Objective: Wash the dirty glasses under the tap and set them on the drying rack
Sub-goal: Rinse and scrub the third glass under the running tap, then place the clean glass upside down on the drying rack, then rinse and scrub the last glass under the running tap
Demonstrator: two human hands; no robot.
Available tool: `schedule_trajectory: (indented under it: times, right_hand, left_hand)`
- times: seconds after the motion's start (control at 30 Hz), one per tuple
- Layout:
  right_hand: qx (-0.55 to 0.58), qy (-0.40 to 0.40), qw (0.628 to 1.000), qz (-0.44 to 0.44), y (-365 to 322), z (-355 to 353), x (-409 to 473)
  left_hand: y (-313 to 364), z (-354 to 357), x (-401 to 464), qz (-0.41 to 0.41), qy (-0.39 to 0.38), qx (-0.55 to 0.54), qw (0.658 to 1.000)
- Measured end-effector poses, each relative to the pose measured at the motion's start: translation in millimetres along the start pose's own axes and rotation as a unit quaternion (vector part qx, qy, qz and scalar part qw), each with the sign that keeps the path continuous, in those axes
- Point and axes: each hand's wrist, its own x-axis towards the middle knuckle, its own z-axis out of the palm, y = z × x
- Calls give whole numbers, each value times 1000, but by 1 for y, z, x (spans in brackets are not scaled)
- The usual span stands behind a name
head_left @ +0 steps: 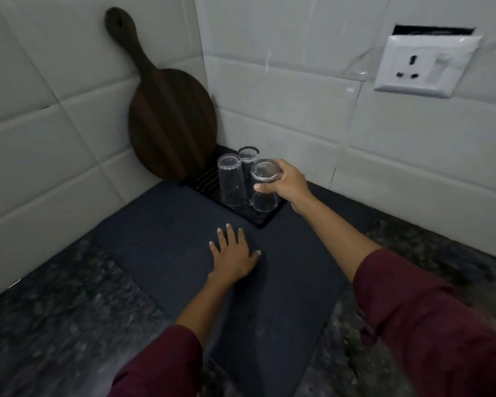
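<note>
Three clear glasses stand upside down on a black ribbed drying rack (262, 220) in the counter's back corner. My right hand (287, 183) is closed around the nearest glass (264, 200), thumb on its side, its rim down at the rack's front corner. A taller glass (231, 181) stands just to its left and a third glass (248, 159) behind them. My left hand (232, 255) lies flat, fingers spread, on the dark mat (169, 239) in front of the rack and holds nothing.
A round dark wooden board (171, 121) with a handle leans against the tiled wall left of the rack. A white wall socket (424, 67) sits on the right wall. Speckled stone counter (55, 310) surrounds the mat. No tap or sink is in view.
</note>
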Motion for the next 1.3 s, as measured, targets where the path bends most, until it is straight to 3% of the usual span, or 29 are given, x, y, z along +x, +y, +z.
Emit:
schedule_trajectory:
  times: [0.33,0.6,0.7,0.77,0.87,0.97,1.1,1.3]
  right_hand:
    - [-20,-9,999,35,26,31,23]
    - [-16,-34,998,51,24,19,8]
    - [33,-17,998,49,24,-8,-32]
    - [52,23,997,47,28,-35,-70]
    - [64,93,993,35,38,-87,-135]
    - [59,125,990,36,50,-147,-199]
    - [76,216,972,51,68,-215,-271]
    - [134,387,901,145,102,-290,-344]
  left_hand:
    - [-13,14,7,13,-35,47,998]
    - [0,4,2,10,-45,-1,999]
    - [27,7,-4,65,-37,-52,996]
    - [58,13,-15,162,-32,-106,981]
    - [114,22,-42,313,-53,-191,929]
    - [171,40,-67,383,-116,-209,892]
    - [236,83,-89,404,-166,-186,880]
    - [293,130,-114,320,-136,-239,907]
